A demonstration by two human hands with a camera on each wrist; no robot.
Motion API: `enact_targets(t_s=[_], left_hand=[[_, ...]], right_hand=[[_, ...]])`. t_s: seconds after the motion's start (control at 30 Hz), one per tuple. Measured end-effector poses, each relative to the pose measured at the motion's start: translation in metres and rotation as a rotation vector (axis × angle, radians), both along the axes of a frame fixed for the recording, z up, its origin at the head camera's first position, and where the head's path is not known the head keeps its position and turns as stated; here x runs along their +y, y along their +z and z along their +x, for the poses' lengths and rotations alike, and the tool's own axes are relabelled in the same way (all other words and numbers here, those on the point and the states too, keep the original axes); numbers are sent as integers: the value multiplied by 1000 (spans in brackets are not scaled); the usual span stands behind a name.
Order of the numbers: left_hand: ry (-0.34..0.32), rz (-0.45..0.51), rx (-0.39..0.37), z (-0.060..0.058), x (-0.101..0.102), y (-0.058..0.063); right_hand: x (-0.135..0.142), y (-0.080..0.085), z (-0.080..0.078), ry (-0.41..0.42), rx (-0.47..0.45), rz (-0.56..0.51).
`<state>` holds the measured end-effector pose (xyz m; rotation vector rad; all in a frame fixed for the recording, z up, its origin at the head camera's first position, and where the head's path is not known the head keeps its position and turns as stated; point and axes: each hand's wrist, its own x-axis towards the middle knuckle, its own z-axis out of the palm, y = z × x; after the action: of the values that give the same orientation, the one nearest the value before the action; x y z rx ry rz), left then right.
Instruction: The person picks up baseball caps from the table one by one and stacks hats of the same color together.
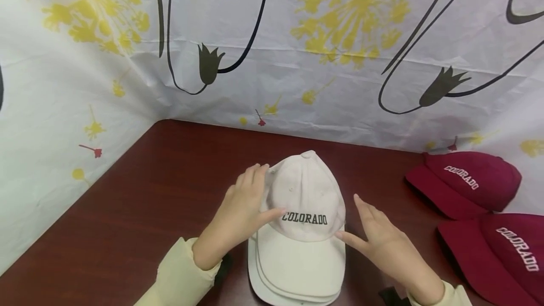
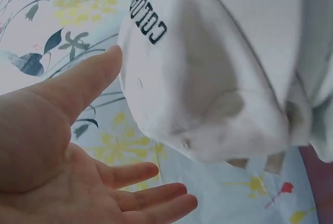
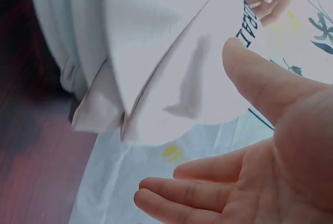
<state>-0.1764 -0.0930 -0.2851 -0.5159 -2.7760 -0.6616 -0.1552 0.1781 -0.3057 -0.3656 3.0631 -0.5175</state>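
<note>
A stack of off-white baseball caps [image 1: 302, 263] stands on the table, brims toward me, the top one lettered COLORADO in dark print. My left hand [image 1: 242, 202] is at the stack's left side with fingers straight, its thumb tip over the start of the lettering in the head view. On the other side, my right hand [image 1: 382, 240] has its fingers spread, the thumb tip close to the crown's lower right edge. Both wrist views show straight fingers and bare palms facing the white cap [image 2: 208, 78], whose layered brims [image 3: 78, 31] show in the right wrist view.
Two dark red COLORADO caps, a far one [image 1: 471, 183] and a nearer one [image 1: 497, 254], lie at the right of the dark reddish-brown table [image 1: 127, 221]. A white sheet [image 1: 263, 93] with yellow and grey flower prints hangs behind the table and along its left side.
</note>
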Motion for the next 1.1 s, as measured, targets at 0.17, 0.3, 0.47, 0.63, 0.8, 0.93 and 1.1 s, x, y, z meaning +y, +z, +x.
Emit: enact_targets(t_s=[0.17, 0.3, 0.47, 0.63, 0.8, 0.93, 1.1], left_hand=[[-38, 3, -5, -2, 16, 11], [-70, -38, 5, -4, 33, 19], [-61, -154, 46, -6, 54, 23], [-57, -219, 71, -7, 70, 23], [-82, -225, 45, -7, 84, 24], [-102, -224, 10, -6, 96, 25], [-125, -254, 3, -3, 116, 29]], right_hand=[[15, 1, 5, -29, -14, 19], [31, 1, 8, -63, -40, 1], [50, -3, 13, -94, -47, -1], [68, -4, 17, -131, -57, 3], [80, -6, 20, -149, -75, -18], [86, -8, 21, -153, -84, -43], [94, -9, 20, -156, -81, -60]])
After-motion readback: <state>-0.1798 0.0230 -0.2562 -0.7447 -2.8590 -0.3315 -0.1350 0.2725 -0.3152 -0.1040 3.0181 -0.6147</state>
